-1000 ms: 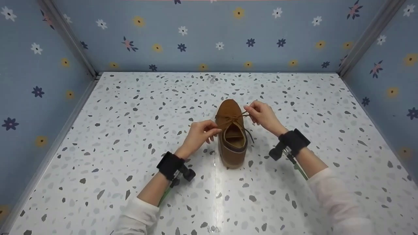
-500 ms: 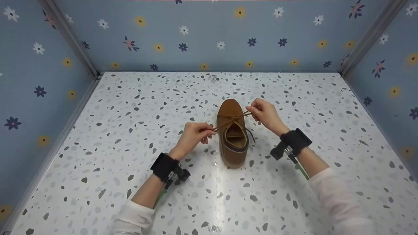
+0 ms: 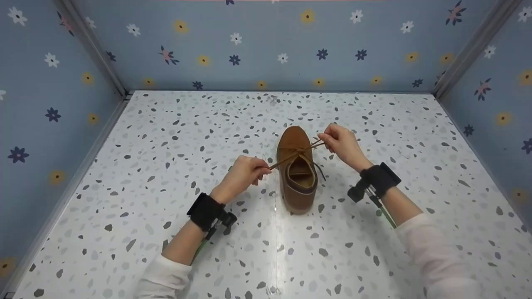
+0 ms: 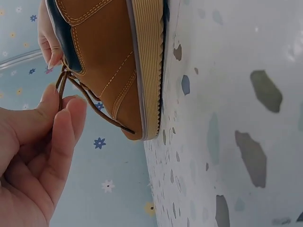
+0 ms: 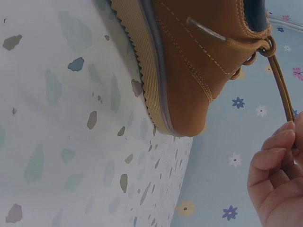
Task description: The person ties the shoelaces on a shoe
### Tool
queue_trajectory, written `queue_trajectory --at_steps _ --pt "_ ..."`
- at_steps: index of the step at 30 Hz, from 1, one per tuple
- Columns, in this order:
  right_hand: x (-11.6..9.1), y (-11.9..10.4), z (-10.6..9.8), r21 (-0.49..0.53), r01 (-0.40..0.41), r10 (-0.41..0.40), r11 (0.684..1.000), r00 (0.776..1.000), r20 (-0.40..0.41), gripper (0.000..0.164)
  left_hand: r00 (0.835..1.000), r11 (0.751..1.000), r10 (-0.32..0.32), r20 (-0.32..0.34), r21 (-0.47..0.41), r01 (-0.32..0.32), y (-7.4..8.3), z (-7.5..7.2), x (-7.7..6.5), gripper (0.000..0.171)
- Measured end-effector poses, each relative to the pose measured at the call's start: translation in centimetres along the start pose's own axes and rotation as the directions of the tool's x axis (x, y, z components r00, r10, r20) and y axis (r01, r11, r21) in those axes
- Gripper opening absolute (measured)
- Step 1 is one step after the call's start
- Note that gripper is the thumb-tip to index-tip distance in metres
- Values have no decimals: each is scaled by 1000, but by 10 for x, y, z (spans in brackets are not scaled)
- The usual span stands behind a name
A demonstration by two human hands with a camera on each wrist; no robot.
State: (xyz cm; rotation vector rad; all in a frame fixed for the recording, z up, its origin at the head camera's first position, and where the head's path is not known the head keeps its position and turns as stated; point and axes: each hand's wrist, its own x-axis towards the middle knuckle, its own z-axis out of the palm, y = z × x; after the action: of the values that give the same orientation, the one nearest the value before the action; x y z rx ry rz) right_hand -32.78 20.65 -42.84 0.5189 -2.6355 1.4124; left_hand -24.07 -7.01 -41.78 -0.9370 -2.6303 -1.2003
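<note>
A tan-brown lace-up shoe (image 3: 294,137) stands on its sole, toe toward the back wall. Left of it, my left hand (image 3: 243,174) pinches a doubled part of the shoelace (image 4: 60,87) between thumb and fingers. On the other side, my right hand (image 3: 343,145) pinches another doubled strand of the shoelace (image 5: 281,90). Both strands run taut out of a knot over the tongue. One loose lace end (image 3: 320,170) hangs down the shoe's right side; a second lace end (image 4: 97,109) lies along the left side.
The shoe sits mid-table on a white speckled tabletop (image 3: 187,124). A blue flowered back wall (image 3: 266,45) and flowered side walls enclose it. Each wrist wears a black strap (image 3: 205,211) with a small camera and a green cable.
My left hand has moved left and slightly down, and my right hand slightly right and up. The lace between them has been drawn out straighter and the bow at the knot looks smaller.
</note>
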Motion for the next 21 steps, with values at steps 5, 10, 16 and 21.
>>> queue_trajectory --at_steps 5,10,16,21 --pt "-7 -16 -5 -4 33 -33 999 999 -11 17 1000 993 0 28 118 -3 1 -2 1 13" --pt "-12 -23 -6 -35 30 -31 999 999 -32 20 999 983 39 3 177 -39 0 -3 2 15" --pt "-5 -1 -6 18 8 -8 1000 1000 6 18 998 978 58 -14 201 -54 -1 -4 3 15" --pt "-12 -23 -8 -43 18 -20 999 999 -31 20 998 977 63 -27 206 -56 -1 -3 3 14"
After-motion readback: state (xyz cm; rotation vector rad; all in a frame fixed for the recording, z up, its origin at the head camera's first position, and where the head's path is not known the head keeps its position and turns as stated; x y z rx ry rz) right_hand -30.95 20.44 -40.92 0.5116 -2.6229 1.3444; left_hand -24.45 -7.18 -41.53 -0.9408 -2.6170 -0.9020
